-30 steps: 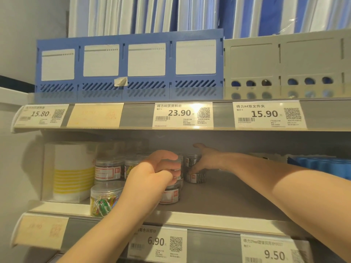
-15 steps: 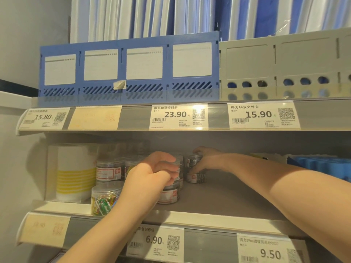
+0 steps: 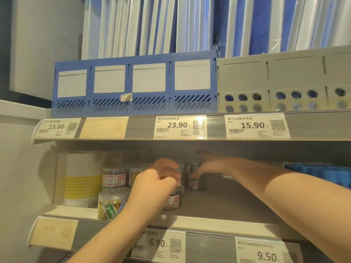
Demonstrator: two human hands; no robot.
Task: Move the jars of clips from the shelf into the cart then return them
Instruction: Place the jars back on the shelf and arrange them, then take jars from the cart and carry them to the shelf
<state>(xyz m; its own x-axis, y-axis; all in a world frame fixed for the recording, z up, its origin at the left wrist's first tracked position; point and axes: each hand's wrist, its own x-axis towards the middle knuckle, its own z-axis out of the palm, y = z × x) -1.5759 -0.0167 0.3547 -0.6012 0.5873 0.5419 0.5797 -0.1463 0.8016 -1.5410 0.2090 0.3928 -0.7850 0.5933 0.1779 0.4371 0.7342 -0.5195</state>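
a grey shop shelf (image 3: 228,204) runs under a rail of price tags (image 3: 179,127), with a blue file rack (image 3: 133,84) and a grey file rack (image 3: 275,80) on the shelf above. the jars of clips stand toward the left of the lower shelf. the left grip (image 3: 157,180) is curled around a clear jar (image 3: 177,170) directly above a second jar (image 3: 172,200) near the front edge; the hand hides whether the two touch. further back, the right grip (image 3: 208,166) reaches in with thumb raised and fingertips (image 3: 193,175) down on a jar of dark clips (image 3: 198,184); whether it pinches that jar i cannot tell. a jar of coloured clips (image 3: 111,205) stands at the front, left of the left grip, just beside a white box with yellow stripes (image 3: 81,179).
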